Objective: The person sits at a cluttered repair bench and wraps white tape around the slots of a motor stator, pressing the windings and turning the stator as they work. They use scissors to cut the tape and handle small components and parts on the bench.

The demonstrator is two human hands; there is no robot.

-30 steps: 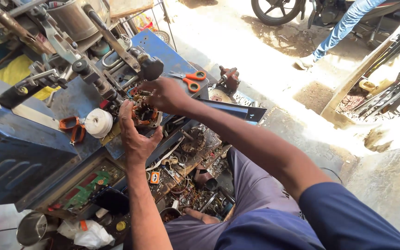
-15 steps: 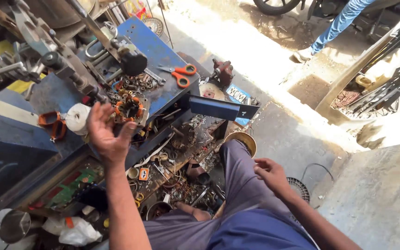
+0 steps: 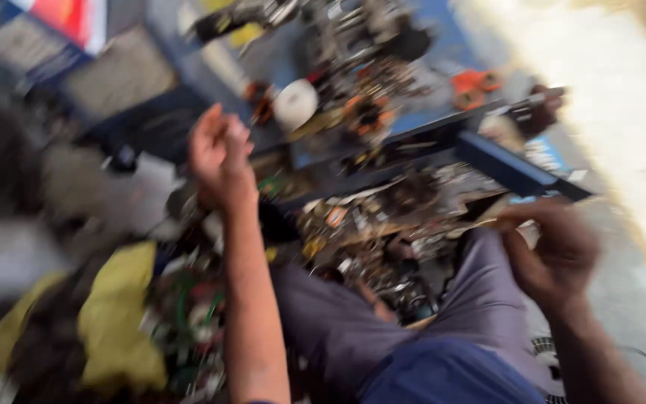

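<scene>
Pretty blurry: left hand [image 3: 220, 155] hangs loosely curled and empty off the blue counter's [image 3: 443, 52] near edge, right hand [image 3: 555, 251] half-curled, empty, over the lap beside scattered scrap parts [image 3: 368, 224].

we see everything smeared by blur, so finishes are hard to judge. the blue bench [image 3: 502, 168] looks like painted metal, matt and worn. the scrap parts [image 3: 383, 217] under it read as dull metal with coppery bits. the white roll [image 3: 295, 103] seems papery or tape-like. the yellow bag [image 3: 117, 314] looks like soft cloth or plastic; the grey trousers [image 3: 338, 329] are matt cloth.
</scene>
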